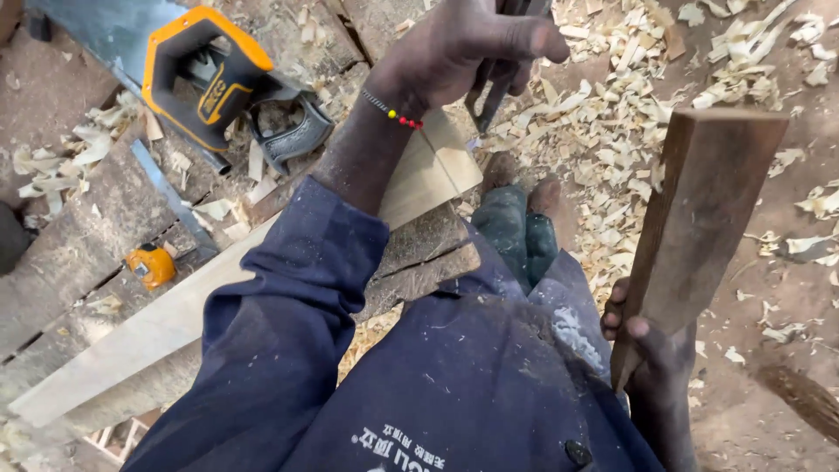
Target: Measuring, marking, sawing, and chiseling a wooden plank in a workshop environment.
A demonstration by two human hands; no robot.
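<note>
The left hand is closed around a dark metal tool above a pale plank. The right hand grips a brown wood block, standing up.

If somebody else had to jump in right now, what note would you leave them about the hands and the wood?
Left hand: closed around a dark metal tool, held over the end of the pale plank.
Right hand: grip closed on the lower end of a dark wooden block, held upright beside the body.
Pale plank lies slanted across the rough workbench; a thin line crosses it near its end.
Orange-handled saw and a small orange tape measure lie on the bench.
Shavings cover the ground.
Done: cannot tell. Left: the plank shows no cut at the line.
</note>
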